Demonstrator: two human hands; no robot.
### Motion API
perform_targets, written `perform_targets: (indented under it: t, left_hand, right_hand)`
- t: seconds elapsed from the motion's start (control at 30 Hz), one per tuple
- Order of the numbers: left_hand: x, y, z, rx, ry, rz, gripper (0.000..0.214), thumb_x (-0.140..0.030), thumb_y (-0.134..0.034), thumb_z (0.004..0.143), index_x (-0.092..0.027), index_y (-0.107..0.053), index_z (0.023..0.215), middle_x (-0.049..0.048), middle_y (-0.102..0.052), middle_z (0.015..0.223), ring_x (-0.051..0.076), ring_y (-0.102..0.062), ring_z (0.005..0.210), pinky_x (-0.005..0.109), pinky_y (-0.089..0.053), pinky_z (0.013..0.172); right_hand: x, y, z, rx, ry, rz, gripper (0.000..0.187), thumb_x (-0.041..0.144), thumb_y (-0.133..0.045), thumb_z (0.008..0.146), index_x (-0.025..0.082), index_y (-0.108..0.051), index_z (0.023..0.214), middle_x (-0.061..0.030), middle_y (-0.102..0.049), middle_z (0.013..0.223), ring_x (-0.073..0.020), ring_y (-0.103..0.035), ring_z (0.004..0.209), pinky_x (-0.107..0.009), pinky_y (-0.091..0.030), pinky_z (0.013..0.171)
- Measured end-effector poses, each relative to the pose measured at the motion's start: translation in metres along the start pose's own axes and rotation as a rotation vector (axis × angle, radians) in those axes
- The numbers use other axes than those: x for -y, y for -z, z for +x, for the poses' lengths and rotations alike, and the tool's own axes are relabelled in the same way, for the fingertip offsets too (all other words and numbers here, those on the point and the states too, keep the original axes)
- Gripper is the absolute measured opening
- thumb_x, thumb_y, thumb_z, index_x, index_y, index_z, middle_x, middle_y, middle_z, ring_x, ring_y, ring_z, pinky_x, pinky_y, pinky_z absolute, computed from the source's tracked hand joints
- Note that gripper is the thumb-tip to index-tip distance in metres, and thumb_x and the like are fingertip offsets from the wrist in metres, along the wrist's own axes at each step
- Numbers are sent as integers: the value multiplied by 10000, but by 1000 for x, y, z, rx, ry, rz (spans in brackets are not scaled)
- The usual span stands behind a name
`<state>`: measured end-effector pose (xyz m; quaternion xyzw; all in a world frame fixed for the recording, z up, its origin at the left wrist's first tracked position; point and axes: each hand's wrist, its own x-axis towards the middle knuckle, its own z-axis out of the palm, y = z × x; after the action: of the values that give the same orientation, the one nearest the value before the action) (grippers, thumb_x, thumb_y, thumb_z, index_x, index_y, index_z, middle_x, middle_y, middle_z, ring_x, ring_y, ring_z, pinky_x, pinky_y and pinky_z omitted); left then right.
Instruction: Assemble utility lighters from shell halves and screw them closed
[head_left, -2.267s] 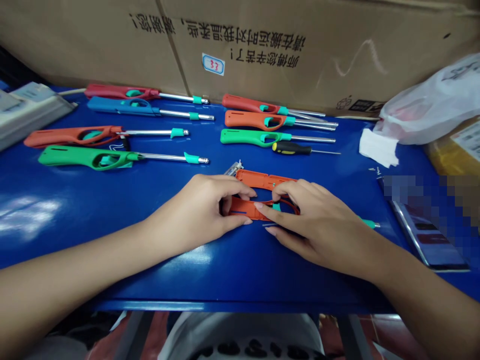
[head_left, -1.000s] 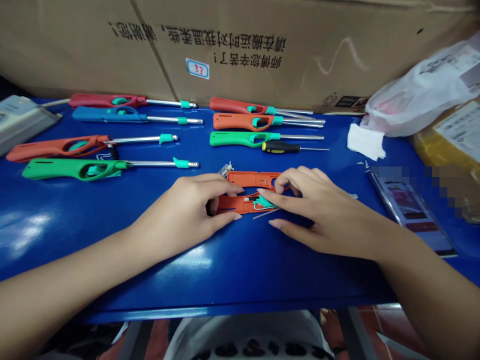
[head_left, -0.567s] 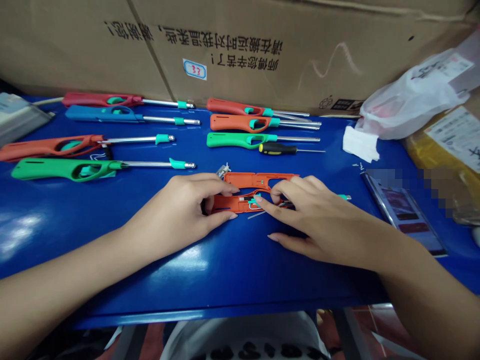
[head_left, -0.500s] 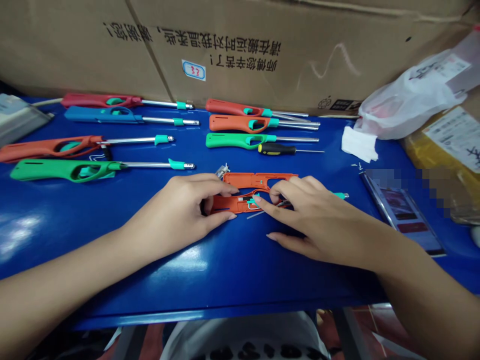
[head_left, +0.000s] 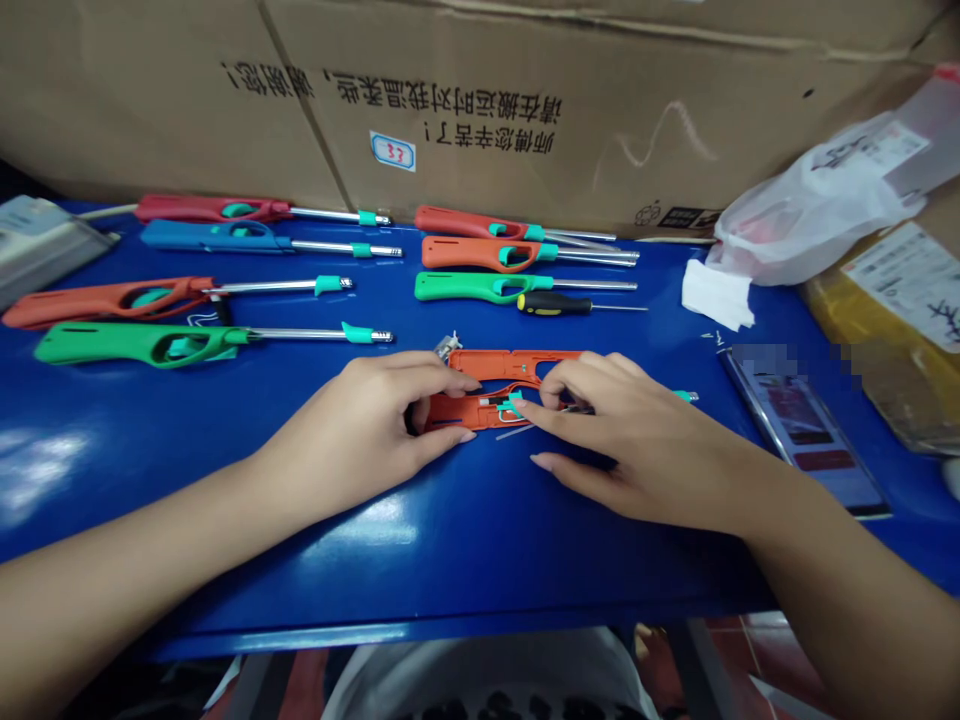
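Note:
An opened orange lighter shell (head_left: 469, 412) lies on the blue table (head_left: 465, 540) in front of me, with its other orange half (head_left: 502, 363) just behind it. My left hand (head_left: 375, 425) pinches the left end of the near shell between thumb and fingers. My right hand (head_left: 637, 435) rests over the shell's right part, its fingertips pinching a small teal trigger piece (head_left: 512, 404) inside the shell. A thin metal rod with a teal tip (head_left: 684, 396) sticks out to the right from under my right hand.
Several long lighters lie behind: green (head_left: 150, 343), orange (head_left: 112, 298), blue (head_left: 217, 236), red (head_left: 217, 208), and another group (head_left: 495, 255). A black and yellow screwdriver (head_left: 559, 304), white paper (head_left: 716, 295), a phone (head_left: 806, 430), a plastic bag (head_left: 825, 195) and cardboard boxes (head_left: 525, 90) are around.
My right fingers have drawn in from lying over the shell to pinching the teal piece inside it. My left hand has kept its grip on the shell's left end.

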<state>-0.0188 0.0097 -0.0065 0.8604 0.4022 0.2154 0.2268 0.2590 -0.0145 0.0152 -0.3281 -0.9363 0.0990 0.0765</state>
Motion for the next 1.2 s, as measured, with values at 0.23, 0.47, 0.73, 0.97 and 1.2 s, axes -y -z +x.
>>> perform_targets:
  t: [0.23, 0.47, 0.73, 0.97, 1.2]
  left_hand:
    - [-3, 2, 0, 60, -36, 21, 309, -260, -706, 934, -224, -725, 1241, 28, -696, 1087, 123, -619, 753, 254, -506, 663]
    - [-3, 0, 0, 61, -71, 12, 313, -222, -683, 948, -204, -720, 1258, 39, -678, 1068, 151, -653, 863, 257, -523, 716]
    - [-4, 1, 1, -39, -46, -56, 352, -286, -788, 875, -215, -725, 1214, 14, -707, 1028, 93, -610, 678, 229, -506, 634]
    - [6, 17, 12, -174, 66, 217, 203, -343, -653, 953, -210, -756, 1067, 39, -747, 1036, 211, -665, 919, 313, -502, 759]
    - [23, 19, 19, -78, 135, 142, 292, -416, -662, 917, -206, -772, 1087, 22, -765, 895, 141, -597, 655, 270, -453, 626]
  right_hand:
    - [-6, 1, 0, -39, -23, 8, 282, 305, -495, 1049, 241, -688, 1244, -78, -602, 1066, -226, -535, 959, -408, -394, 830]
    - [-4, -3, -2, 36, -12, 59, 352, 339, -493, 1049, 231, -609, 1364, -121, -578, 1232, -267, -516, 1095, -436, -427, 917]
    - [-6, -8, 4, -149, -64, 79, 253, 261, -548, 1017, 236, -664, 1240, -94, -592, 1167, -239, -537, 1067, -412, -425, 911]
    - [-4, -15, 7, -135, -45, 132, 96, 222, -639, 970, 242, -669, 1060, -49, -625, 1124, -214, -552, 1037, -377, -396, 893]
    - [-3, -20, 10, -134, -27, 113, 122, 230, -560, 1023, 206, -651, 946, -61, -634, 1068, -218, -554, 1022, -401, -404, 899]
